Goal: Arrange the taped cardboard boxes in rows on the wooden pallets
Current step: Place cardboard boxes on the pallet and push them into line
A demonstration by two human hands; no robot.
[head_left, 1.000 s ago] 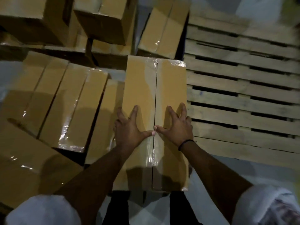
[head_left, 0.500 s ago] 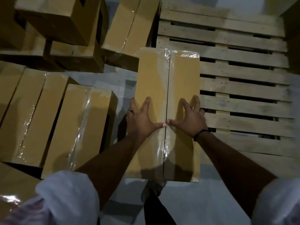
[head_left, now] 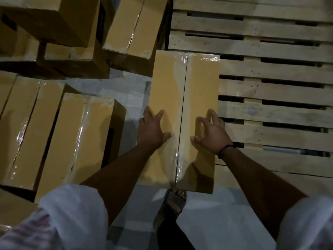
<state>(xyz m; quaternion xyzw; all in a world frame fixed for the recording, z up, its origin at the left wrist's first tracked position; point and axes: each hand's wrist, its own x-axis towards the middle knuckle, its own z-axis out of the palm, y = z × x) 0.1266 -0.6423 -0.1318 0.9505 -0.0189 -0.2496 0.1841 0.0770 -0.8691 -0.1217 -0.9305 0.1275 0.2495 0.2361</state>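
A long taped cardboard box (head_left: 196, 87) with clear tape along its centre seam is in front of me, over the near left corner of the wooden pallet (head_left: 270, 83). My left hand (head_left: 153, 130) holds its left edge, thumb and fingers lying on the top. My right hand (head_left: 211, 136), with a dark wristband, grips the right edge with bent fingers and its thumb on top. The pallet's slats beyond the box are bare.
More taped boxes lie on the floor at left (head_left: 75, 141) and stand stacked at the upper left (head_left: 137, 26). Grey floor (head_left: 126, 89) shows between them. My sandalled foot (head_left: 173, 202) is just below the box's near end.
The box has shifted right, from above the floor boxes to the pallet's corner. My hands have slid apart from the centre seam to the box's side edges.
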